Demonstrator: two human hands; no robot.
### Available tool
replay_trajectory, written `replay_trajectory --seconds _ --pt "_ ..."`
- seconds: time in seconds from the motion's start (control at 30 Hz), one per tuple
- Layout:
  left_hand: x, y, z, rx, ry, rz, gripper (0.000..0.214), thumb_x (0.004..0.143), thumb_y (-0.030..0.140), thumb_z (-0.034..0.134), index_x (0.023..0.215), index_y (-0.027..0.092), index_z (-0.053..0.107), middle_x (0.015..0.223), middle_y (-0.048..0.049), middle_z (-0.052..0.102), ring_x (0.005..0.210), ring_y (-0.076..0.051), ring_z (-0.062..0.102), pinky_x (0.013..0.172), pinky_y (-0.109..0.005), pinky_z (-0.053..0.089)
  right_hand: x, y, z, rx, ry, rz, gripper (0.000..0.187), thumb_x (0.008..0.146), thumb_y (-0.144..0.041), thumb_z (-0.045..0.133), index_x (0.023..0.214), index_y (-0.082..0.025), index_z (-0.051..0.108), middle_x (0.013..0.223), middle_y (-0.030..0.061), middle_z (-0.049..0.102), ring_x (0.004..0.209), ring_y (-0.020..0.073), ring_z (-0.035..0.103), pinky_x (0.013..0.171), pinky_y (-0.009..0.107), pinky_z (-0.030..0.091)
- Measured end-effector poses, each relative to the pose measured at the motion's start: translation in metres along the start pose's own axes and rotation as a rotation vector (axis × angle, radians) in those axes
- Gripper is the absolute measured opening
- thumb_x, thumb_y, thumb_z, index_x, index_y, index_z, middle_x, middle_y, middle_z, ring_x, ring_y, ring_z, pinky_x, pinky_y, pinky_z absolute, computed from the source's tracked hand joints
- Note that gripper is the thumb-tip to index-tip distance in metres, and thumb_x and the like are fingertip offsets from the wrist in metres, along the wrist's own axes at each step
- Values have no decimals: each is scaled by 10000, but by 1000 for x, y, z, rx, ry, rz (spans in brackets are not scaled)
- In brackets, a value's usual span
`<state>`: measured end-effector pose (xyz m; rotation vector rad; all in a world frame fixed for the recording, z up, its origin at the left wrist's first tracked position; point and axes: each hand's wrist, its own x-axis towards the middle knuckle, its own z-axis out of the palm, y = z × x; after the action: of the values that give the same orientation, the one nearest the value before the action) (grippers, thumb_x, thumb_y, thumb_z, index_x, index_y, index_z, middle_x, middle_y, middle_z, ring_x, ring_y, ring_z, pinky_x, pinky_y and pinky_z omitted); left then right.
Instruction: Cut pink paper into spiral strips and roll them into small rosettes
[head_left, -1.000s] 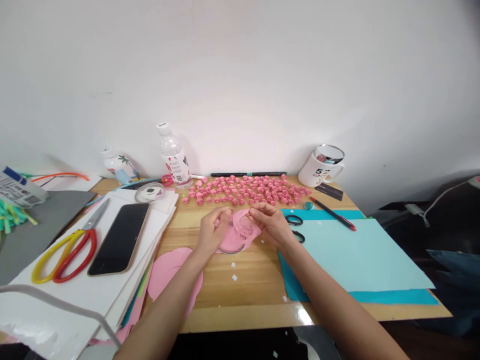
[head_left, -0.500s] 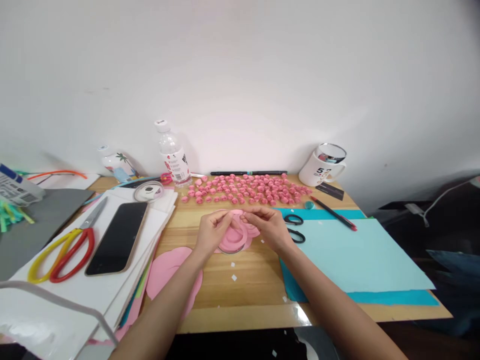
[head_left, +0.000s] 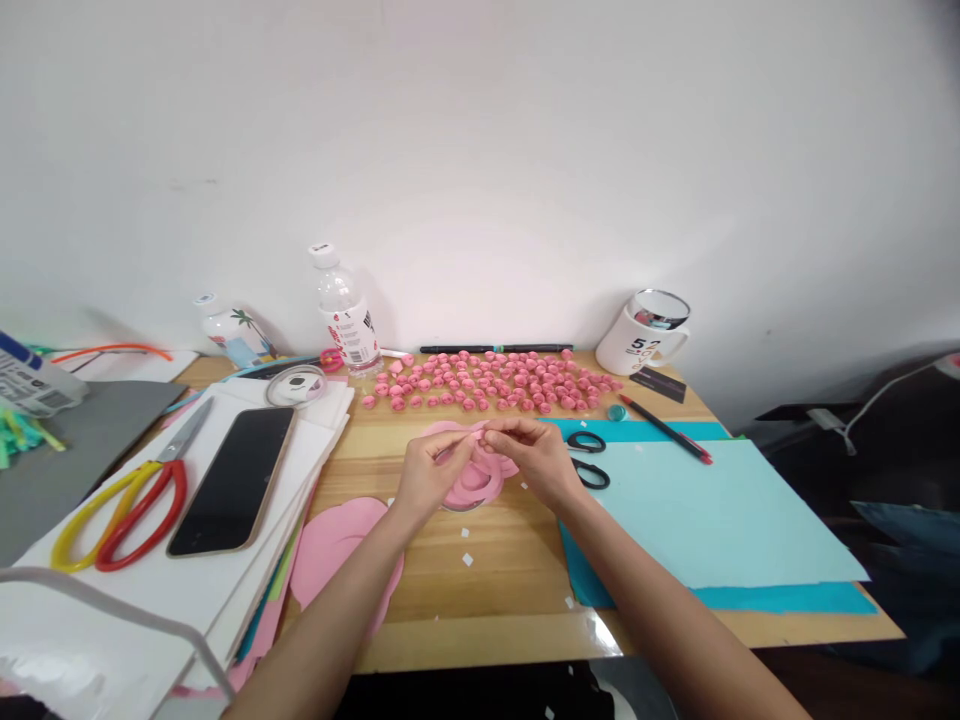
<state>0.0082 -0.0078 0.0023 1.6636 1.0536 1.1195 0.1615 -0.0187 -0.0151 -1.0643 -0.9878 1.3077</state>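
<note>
My left hand [head_left: 433, 468] and my right hand [head_left: 529, 455] meet fingertip to fingertip over the middle of the table. Between their pinched fingers is a pink paper strip [head_left: 487, 478], which curls down in a loose spiral. Its exact end is hidden by the fingers. Beneath the hands lie more pink paper pieces. A stack of pink paper rounds [head_left: 335, 545] rests beside my left forearm. Beyond my hands, many small rolled pink paper roses [head_left: 487, 383] spread across the back of the table. Black-handled scissors [head_left: 589, 458] lie just right of my right hand.
At left, yellow-and-red scissors [head_left: 139, 505] and a phone [head_left: 234, 482] lie on white paper sheets [head_left: 90, 630]. A plastic bottle [head_left: 346, 315] and a white mug [head_left: 637, 340] stand by the wall. Light blue paper [head_left: 720, 515] covers the right side, a red-tipped pen [head_left: 667, 430] above it.
My fingertips have come closer together on the pink strip. The spiral hangs lower and further right beneath them, and my left hand has turned slightly.
</note>
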Motion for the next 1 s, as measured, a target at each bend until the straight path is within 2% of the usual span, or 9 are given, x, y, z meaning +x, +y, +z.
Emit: replay_trajectory --seconds 0.17,0.37,0.5,0.77,1.0 --pt "2 1 -1 17 41 -14 210 765 268 581 626 160 695 686 -28 703 687 -166 642 659 -240 489 0 0 0 1 -8 18 204 637 -309 745 805 -196 720 747 28 725 711 164 663 724 304 507" --pt "0 4 -1 20 -22 -31 266 784 286 573 565 168 670 655 -21 694 657 -160 632 646 -243 481 -1 -2 1 9 28 -17 184 593 -293 775 714 -190 682 656 -3 688 602 129 622 607 260 478" --pt "0 6 1 2 -47 -36 266 790 285 571 570 171 665 681 -18 698 683 -159 636 675 -240 481 0 -2 0 6 21 -9 189 571 -294 786 683 -194 671 637 -13 679 595 126 616 606 260 480" --pt "1 4 -2 15 6 -49 323 773 329 591 495 164 590 670 -17 686 697 -158 636 708 -234 473 1 0 -2 -45 -1 19 250 626 -357 743 809 -190 714 739 38 717 687 169 650 675 302 502" --pt "0 3 -1 -3 -42 -54 290 787 320 566 552 172 648 634 -26 678 678 -166 629 703 -257 479 1 -3 0 5 4 -12 219 579 -337 777 705 -188 679 640 -2 682 589 130 619 624 277 500"
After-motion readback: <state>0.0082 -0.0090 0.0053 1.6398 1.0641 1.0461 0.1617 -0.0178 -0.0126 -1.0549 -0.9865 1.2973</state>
